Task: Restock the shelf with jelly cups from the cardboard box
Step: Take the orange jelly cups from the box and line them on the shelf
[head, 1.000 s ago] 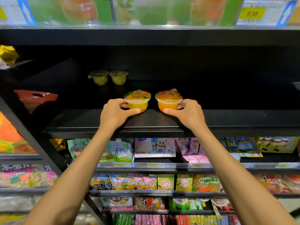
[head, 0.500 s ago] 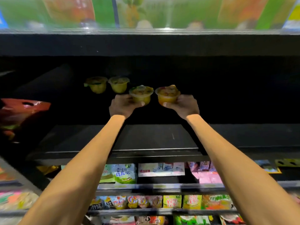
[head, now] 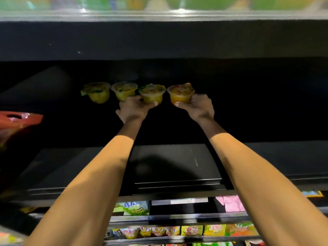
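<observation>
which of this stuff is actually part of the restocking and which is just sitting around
Part of the job:
- green cup, held by left hand
- orange cup, held by right hand
- stocked cups, to their left
- black shelf

Just lying about:
- red bag, far left
- snack packets, lower shelves

The cardboard box is not in view.

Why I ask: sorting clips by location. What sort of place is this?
Likely a convenience shop: a black display shelf holding jelly cups, with rows of packaged snacks beneath it.
</observation>
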